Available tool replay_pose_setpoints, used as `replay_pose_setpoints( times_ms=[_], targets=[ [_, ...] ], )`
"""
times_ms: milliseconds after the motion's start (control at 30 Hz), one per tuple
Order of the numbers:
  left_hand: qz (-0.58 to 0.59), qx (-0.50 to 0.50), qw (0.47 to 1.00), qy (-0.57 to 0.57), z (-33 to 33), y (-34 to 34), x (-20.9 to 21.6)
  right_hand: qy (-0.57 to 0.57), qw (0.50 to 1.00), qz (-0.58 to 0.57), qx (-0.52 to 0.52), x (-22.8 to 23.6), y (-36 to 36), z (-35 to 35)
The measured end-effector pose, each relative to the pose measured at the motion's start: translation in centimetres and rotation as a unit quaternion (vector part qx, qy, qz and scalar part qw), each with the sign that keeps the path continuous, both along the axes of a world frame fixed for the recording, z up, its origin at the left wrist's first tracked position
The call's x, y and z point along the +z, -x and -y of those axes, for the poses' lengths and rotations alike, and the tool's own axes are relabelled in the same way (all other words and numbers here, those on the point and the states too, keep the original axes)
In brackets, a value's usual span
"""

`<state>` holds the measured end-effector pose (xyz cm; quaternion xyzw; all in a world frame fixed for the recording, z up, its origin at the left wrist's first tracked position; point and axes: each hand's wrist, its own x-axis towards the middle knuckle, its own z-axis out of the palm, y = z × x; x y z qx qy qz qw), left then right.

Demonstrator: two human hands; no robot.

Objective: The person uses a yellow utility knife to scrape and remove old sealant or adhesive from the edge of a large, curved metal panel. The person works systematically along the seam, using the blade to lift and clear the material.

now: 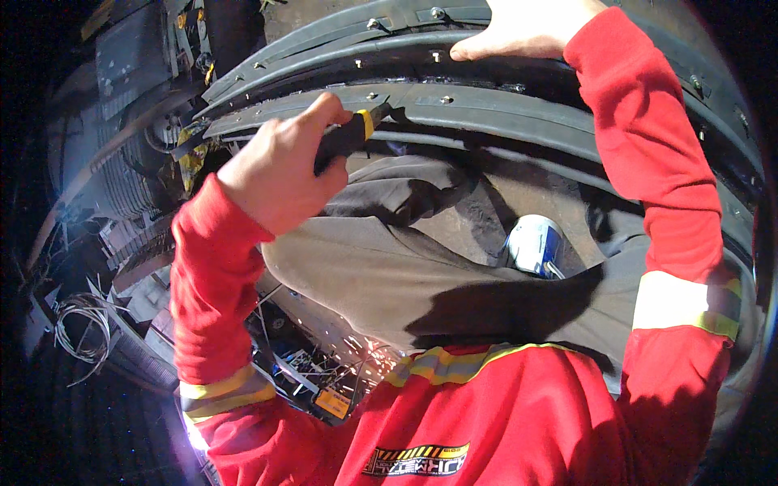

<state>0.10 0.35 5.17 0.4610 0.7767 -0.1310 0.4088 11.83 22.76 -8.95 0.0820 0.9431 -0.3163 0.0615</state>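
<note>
My left hand is closed round the handle of a black and yellow utility knife. The knife's tip points right, close to the nearest long curved dark strip, which has bolts along it. Whether the blade touches the strip I cannot tell. At the top edge my right hand lies over the farther curved strips, its thumb stretched out to the left. The other fingers of that hand run out of the picture. Nothing shows in its grip.
A white and blue can stands on the floor between my brown-trousered legs. Orange sparks fly at lower left, near a small orange box. Further left lie a coil of wire and dark metal clutter.
</note>
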Motion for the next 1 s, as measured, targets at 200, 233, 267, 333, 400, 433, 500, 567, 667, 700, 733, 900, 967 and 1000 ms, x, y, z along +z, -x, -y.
replay_pose_setpoints(
  times_ms=[200, 233, 267, 333, 400, 433, 500, 567, 667, 700, 733, 900, 967, 1000],
  targets=[
    [-0.043, 0.095, 0.993, -0.059, 2.8, -3.6, -0.9, 0.016, 0.998, 0.053, 0.01, 1.1, 0.1, -0.3],
    [-0.058, 0.066, 0.99, -0.113, 4.2, -4.0, -1.5, 0.022, 0.998, 0.057, 0.01, 1.3, 0.1, -0.3],
    [-0.073, 0.063, 0.984, -0.15, 5.3, -4.6, -2.1, 0.016, 0.999, 0.049, 0.007, 1.1, 0.1, -0.2],
    [-0.111, 0.096, 0.979, -0.143, 6.3, -6.1, -2.3, 0.004, 1.0, 0.03, 0.002, 0.9, 0.3, 0.0],
    [-0.148, 0.089, 0.97, -0.17, 7.7, -7.1, -3.6, 0.021, 0.997, 0.069, 0.004, 1.8, 0.8, 0.0],
    [-0.165, 0.093, 0.964, -0.184, 8.4, -7.6, -4.3, 0.027, 0.996, 0.088, 0.005, 2.1, 0.9, 0.2],
    [-0.193, 0.087, 0.956, -0.202, 9.5, -8.3, -5.6, 0.027, 0.996, 0.083, -0.011, 2.0, 0.7, 0.2],
    [-0.209, 0.107, 0.951, -0.199, 10.1, -9.0, -6.6, 0.031, 0.997, 0.076, -0.017, 0.9, 0.9, 0.5],
    [-0.22, 0.12, 0.941, -0.228, 10.4, -10.1, -7.8, 0.043, 0.996, 0.066, -0.03, 0.0, 0.4, -0.1],
    [-0.228, 0.123, 0.931, -0.256, 10.9, -10.3, -8.3, 0.057, 0.996, 0.065, -0.029, 0.0, 0.6, -0.2],
    [-0.23, 0.125, 0.922, -0.286, 11.3, -10.4, -9.1, 0.068, 0.995, 0.069, -0.031, 1.3, 0.6, 0.3],
    [-0.239, 0.165, 0.908, -0.301, 12.4, -11.2, -11.1, 0.06, 0.995, 0.067, -0.036, -1.6, 1.3, 0.0],
    [-0.228, 0.182, 0.904, -0.313, 12.4, -11.4, -11.6, 0.059, 0.994, 0.091, -0.028, -1.1, 1.3, 0.0],
    [-0.222, 0.191, 0.901, -0.32, 12.4, -11.5, -11.9, 0.057, 0.993, 0.103, -0.023, -0.9, 1.3, -0.1]
  ],
)
